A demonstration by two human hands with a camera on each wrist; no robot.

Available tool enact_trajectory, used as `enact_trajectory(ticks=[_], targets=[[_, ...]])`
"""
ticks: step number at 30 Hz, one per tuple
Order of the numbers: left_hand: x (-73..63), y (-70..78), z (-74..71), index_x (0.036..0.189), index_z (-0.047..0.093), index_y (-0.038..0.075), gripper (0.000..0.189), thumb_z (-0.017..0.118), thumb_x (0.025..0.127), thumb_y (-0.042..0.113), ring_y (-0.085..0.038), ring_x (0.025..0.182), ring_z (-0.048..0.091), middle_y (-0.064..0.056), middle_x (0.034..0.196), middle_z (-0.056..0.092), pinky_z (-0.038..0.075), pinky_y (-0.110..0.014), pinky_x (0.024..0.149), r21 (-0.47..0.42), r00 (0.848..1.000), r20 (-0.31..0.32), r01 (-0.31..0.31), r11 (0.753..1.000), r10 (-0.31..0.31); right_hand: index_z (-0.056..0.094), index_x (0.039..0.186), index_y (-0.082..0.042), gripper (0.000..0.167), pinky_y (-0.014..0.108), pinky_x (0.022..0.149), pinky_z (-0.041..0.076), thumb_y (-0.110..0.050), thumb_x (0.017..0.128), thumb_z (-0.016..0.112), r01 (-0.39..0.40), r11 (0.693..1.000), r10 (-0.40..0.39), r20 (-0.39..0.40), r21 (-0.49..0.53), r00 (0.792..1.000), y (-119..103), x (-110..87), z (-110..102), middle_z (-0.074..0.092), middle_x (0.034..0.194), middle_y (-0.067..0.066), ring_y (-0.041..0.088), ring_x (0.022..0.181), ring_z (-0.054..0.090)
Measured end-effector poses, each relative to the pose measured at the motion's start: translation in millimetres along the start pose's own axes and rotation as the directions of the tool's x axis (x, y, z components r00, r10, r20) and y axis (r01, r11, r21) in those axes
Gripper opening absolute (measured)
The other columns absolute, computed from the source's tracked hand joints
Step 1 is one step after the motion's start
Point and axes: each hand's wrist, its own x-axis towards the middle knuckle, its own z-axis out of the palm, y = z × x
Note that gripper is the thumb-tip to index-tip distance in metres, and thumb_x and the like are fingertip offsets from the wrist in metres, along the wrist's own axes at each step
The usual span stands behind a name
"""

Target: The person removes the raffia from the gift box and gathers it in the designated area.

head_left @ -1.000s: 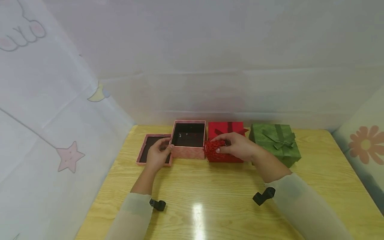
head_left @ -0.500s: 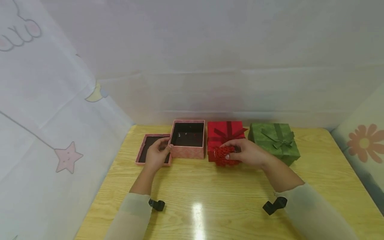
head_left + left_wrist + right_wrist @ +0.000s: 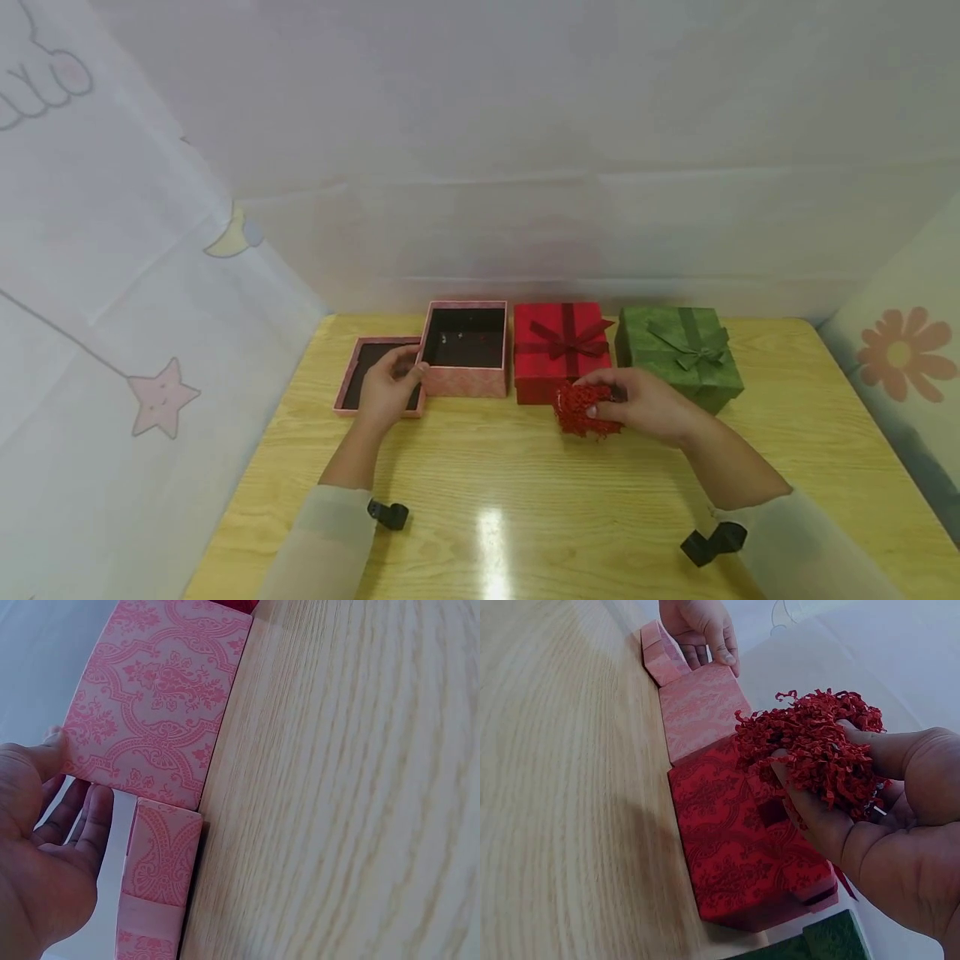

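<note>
A bundle of crinkled red shredded paper (image 3: 576, 411) is gripped in my right hand (image 3: 651, 410), in front of the red box. In the right wrist view the shredded paper (image 3: 817, 742) bulges between thumb and fingers, with a small shiny bit near the palm. My left hand (image 3: 386, 393) holds the near left corner of the open pink box (image 3: 465, 382), thumb at its edge and fingers along its side. Small specks lie on the box's dark inside. Left of it, partly behind the left hand, lies the pink lid (image 3: 362, 371), inside up.
A closed red gift box (image 3: 551, 371) with a dark red bow stands right of the pink box. Beyond it is a closed green gift box (image 3: 678, 367) with a green bow. All stand along the back of the wooden table (image 3: 450, 500), before a pale cloth backdrop (image 3: 480, 167).
My right hand has carried the red shredded paper rightward and toward me, from over the red box's left part to in front of it. The left hand stays at the pink box.
</note>
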Motion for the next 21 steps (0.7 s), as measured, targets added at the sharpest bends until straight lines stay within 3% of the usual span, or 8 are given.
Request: enact_trajectory(ticks=[3,8,12,18,21], targets=[[-1.6,-0.7,-0.8,0.132,0.068,0.023,0.040,0.076,0.096,0.039,-0.023,0.102,0.069,-0.006,0.108,0.074,0.056,-0.045,0.093,0.015,1.000,-0.004,0.008,1.000,-0.008,0.067,0.136,-0.013,0.040,0.035,0.082,0.054,-0.021,0.097,0.074,-0.007,0.999,0.006,0.013,0.035,1.000,6,-6.3,-1,0.070,0.122,0.005,0.024,0.104,0.061],[-3.8,-1.5,-2.0,0.133,0.068,0.022,0.040,0.075,0.097,0.038,-0.025,0.103,0.069,-0.007,0.108,0.074,0.055,-0.048,0.095,0.032,1.000,-0.008,0.020,0.999,-0.020,0.066,0.137,-0.015,0.042,0.040,0.091,0.052,-0.026,0.098,0.074,-0.035,0.999,0.035,-0.007,0.028,0.999,14,-18.3,-5,0.062,0.138,0.008,0.026,0.120,0.060],[-3.6,-2.4,-1.5,0.134,0.067,0.023,0.041,0.074,0.097,0.040,-0.024,0.104,0.068,-0.007,0.108,0.073,0.055,-0.047,0.096,0.032,1.000,-0.002,0.022,0.999,-0.022,0.064,0.138,-0.014,0.045,0.042,0.094,0.051,-0.031,0.098,0.075,-0.071,0.997,0.072,-0.028,0.016,0.997,21,-29.3,-9,0.064,0.136,0.008,0.026,0.122,0.061],[-0.1,-4.0,-0.4,0.132,0.068,0.023,0.041,0.075,0.096,0.041,-0.023,0.101,0.068,-0.006,0.106,0.073,0.054,-0.045,0.094,0.016,1.000,-0.001,0.012,1.000,-0.012,0.064,0.140,-0.016,0.047,0.036,0.090,0.055,-0.032,0.097,0.075,-0.095,0.993,0.098,-0.037,0.070,0.995,34,-43.3,-16,0.066,0.133,0.008,0.026,0.120,0.064],[1.0,-2.7,-0.5,0.133,0.068,0.023,0.042,0.075,0.096,0.042,-0.023,0.102,0.068,-0.007,0.107,0.073,0.054,-0.046,0.095,0.015,1.000,0.005,0.013,1.000,-0.013,0.062,0.142,-0.009,0.048,0.035,0.084,0.058,-0.027,0.099,0.074,-0.086,0.987,0.091,-0.029,0.132,0.995,44,-50.0,-22,0.066,0.133,0.013,0.024,0.116,0.066]])
